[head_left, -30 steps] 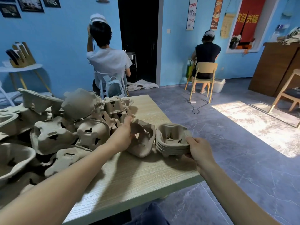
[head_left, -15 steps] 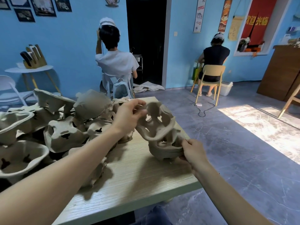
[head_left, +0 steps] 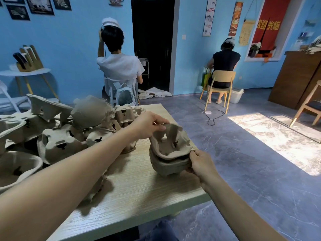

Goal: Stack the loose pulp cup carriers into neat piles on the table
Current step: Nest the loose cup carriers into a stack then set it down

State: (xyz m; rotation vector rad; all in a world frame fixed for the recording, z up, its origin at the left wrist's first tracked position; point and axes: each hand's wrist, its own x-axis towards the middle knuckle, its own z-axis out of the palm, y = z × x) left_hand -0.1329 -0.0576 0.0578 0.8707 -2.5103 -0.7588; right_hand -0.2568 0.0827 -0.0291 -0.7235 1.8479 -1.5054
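While the pile [head_left: 169, 163] at the worktop [head_left: 139, 188] edge is being steadied in the right hand's [head_left: 202, 165] grip, a carrier [head_left: 171, 141], pinched by the left hand [head_left: 147, 125], is being seated on top, probably needing downward pressing next.

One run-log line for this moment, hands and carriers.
left hand: lowering carrier onto stack | right hand: gripping stack at table edge | carrier tilted, not nested | loose pile remains

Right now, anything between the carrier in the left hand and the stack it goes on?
Nothing visible. The carrier sits tilted directly over the stack, its near edge already touching; the right hand only steadies the stack's side.
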